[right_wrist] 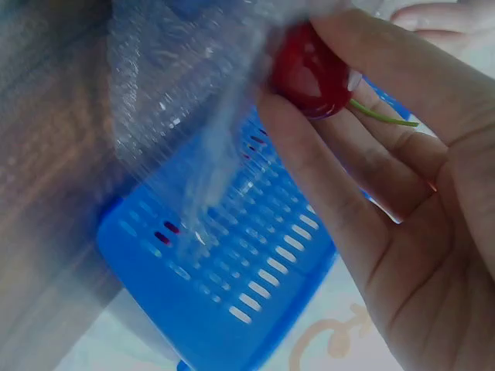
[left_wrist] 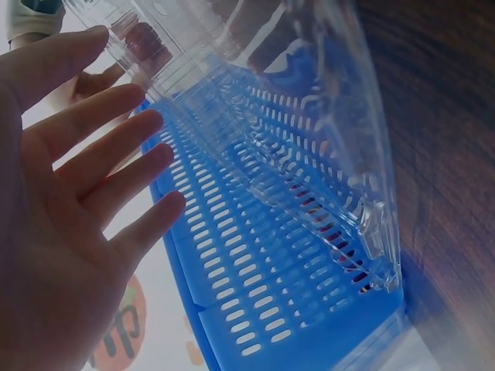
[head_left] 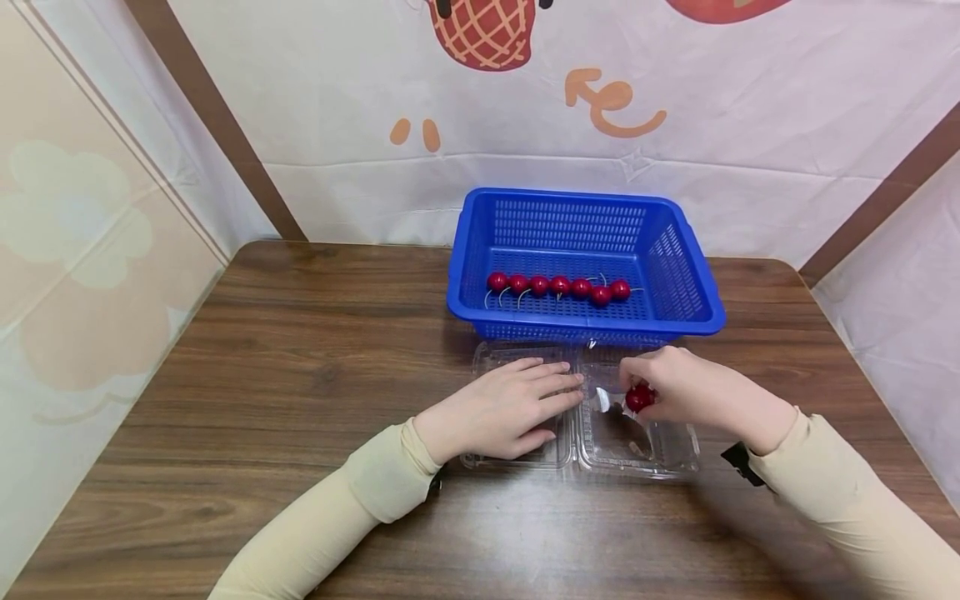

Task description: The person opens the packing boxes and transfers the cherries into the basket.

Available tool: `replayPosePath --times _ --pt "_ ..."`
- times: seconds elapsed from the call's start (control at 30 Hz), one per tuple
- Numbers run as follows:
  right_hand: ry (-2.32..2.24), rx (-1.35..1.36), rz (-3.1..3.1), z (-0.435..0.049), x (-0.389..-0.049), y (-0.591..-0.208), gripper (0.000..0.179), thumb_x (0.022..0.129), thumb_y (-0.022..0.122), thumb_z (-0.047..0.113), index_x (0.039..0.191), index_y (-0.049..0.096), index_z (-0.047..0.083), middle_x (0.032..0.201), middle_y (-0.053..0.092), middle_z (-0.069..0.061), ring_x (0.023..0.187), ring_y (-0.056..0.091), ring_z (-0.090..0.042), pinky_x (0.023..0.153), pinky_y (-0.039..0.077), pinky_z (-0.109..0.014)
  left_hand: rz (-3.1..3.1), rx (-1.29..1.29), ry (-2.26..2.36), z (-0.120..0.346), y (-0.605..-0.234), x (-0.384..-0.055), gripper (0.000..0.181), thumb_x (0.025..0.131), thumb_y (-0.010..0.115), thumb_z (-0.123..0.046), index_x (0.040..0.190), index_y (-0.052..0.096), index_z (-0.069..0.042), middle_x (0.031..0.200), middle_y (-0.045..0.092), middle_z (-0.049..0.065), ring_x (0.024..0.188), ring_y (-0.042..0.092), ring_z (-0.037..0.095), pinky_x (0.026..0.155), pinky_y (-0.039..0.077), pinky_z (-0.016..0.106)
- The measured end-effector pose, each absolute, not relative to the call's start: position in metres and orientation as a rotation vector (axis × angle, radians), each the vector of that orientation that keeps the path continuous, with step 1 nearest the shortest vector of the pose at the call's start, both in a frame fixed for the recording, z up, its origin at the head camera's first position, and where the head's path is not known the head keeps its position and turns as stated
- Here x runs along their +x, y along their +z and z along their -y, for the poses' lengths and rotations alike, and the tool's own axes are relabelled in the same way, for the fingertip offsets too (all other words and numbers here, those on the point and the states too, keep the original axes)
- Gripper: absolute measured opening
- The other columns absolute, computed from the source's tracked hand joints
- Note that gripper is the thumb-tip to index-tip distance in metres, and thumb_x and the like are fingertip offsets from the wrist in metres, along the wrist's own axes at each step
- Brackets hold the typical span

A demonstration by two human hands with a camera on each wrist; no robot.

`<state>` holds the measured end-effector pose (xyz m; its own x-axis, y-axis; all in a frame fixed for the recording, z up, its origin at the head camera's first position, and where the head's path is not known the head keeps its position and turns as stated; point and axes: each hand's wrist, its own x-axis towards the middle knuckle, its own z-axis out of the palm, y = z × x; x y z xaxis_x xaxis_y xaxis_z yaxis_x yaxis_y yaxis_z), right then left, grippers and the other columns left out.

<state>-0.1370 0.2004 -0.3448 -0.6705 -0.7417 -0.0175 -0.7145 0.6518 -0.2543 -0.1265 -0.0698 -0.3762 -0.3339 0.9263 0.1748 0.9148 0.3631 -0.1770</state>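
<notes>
A red cherry (right_wrist: 313,73) with a green stem is pinched between the thumb and fingers of my right hand (head_left: 678,387). In the head view that cherry is held over the right half of a clear plastic clamshell box (head_left: 615,450), which lies opened flat on the table. My left hand (head_left: 510,408) is spread over the box's left half, its fingers straight and reaching to the middle fold. From the left wrist view, the left fingers (left_wrist: 116,139) are extended beside the clear plastic and grip nothing. Whether the left palm touches the box cannot be told.
Behind the box stands a blue perforated basket (head_left: 585,198). Several cherries (head_left: 560,286) with stems lie in a row on its floor. The brown wooden table (head_left: 315,358) reaches back to a printed cloth backdrop (head_left: 337,100).
</notes>
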Motion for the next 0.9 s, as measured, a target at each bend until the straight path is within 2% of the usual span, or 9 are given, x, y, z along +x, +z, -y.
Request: replayPosePath --times 0.33,0.53,0.9 --pt "-0.383 -1.355 -2.808 -0.205 -0.141 -0.328 0.029 0.065 0.084 0.008 0.081 0.061 0.016 0.073 0.063 0.009 0.064 0.058 0.0 0.056 0.05 -0.017 2.379 -1.645 0.066 0.07 -0.377 -0.127 0.056 0.09 0.055 -0.04 0.139 0.049 -0.012 0.144 0.048 0.005 0.135 0.042 0.022 0.112 0.034 0.038" --pt "-0.37 -1.374 -2.853 -0.207 -0.142 -0.313 0.034 0.063 0.087 0.015 0.082 0.059 0.015 0.073 0.061 0.009 0.063 0.055 0.001 0.054 0.048 -0.016 2.362 -1.645 0.063 0.07 -0.378 -0.127 0.056 0.09 0.056 -0.04 0.138 0.049 -0.012 0.143 0.049 0.005 0.135 0.042 0.022 0.111 0.035 0.038" --pt "-0.318 -1.411 -2.921 -0.208 -0.149 -0.293 0.034 0.061 0.087 0.011 0.079 0.058 0.018 0.073 0.059 0.01 0.06 0.049 -0.001 0.052 0.045 -0.019 2.378 -1.646 0.049 0.07 -0.379 -0.127 0.057 0.09 0.056 -0.039 0.139 0.049 -0.012 0.144 0.048 0.005 0.135 0.041 0.022 0.113 0.033 0.037"
